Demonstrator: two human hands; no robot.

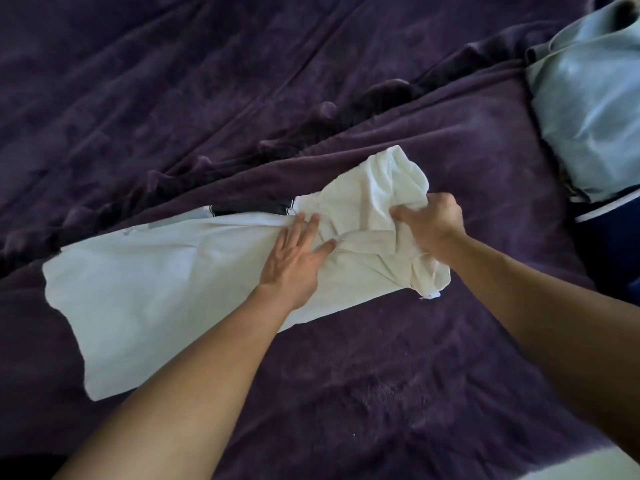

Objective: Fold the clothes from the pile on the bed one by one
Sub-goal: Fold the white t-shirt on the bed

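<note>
White garment (166,289) lies spread across the middle of the bed (381,393), long axis running from near left to far right. Its left part is flat and smooth. Its right end is bunched and creased.

Right hand (433,220) sits at that bunched right end. Grip is tight, fingers curled round a fistful of the white cloth, thumb pointing left. Loose folds stick out beyond the fist on the far side and hang below the wrist on the near side. Forearm comes in from the lower right.

Left hand (294,261) lies palm down on the garment, just left of the bunched part. Fingers are straight and spread, pressing the cloth to the bed, holding nothing. Fingertips point to the far right, close to the right hand but apart from it. Forearm crosses the garment's near edge from the lower left.

Dark band (249,206) with white stripes shows at the garment's far edge, possibly a collar or cuff, hard to tell.

Pile (588,116) of pale blue clothes sits toward the bed's far right, well apart from the hands. Navy item (609,244) with a white stripe lies just below it.

Purple blanket (173,98) covers the bed, ridged with wrinkles beyond the garment.
</note>
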